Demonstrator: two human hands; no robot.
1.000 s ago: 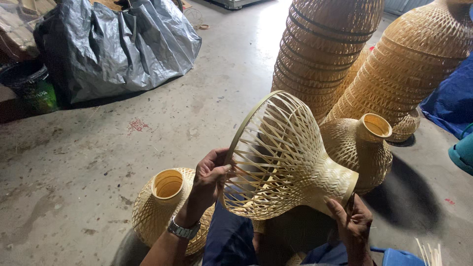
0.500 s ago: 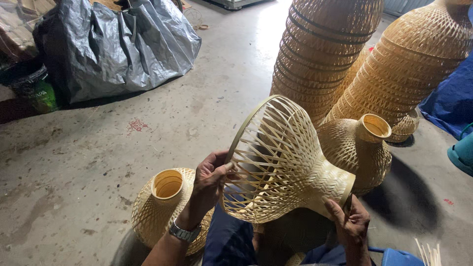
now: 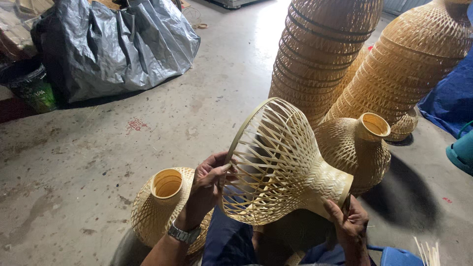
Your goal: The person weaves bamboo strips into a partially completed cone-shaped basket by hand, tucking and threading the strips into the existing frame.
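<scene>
Held piece: pale woven bamboo shade (image 3: pixel 281 162), centre of frame, lying sideways, wide mouth facing left.
Left hand (image 3: pixel 209 184): fingers curled, pinching the shade's wide rim.
Right hand (image 3: pixel 350 224): closed around the narrow neck, lower right.
Containers: two darker woven shades (image 3: pixel 165 207) (image 3: pixel 357 148) upright on the floor; interiors hidden.
Stacks: tall nested shades (image 3: pixel 322 49), upper right.
Floor: stained grey concrete (image 3: pixel 98 157).
Upper left: grey plastic sack (image 3: pixel 118 44).

A basket-weaving workshop: stacked woven bamboo shades (image 3: pixel 325 54) crowd a stained concrete floor (image 3: pixel 98 148) beside a tarp bundle (image 3: pixel 113 44).
</scene>
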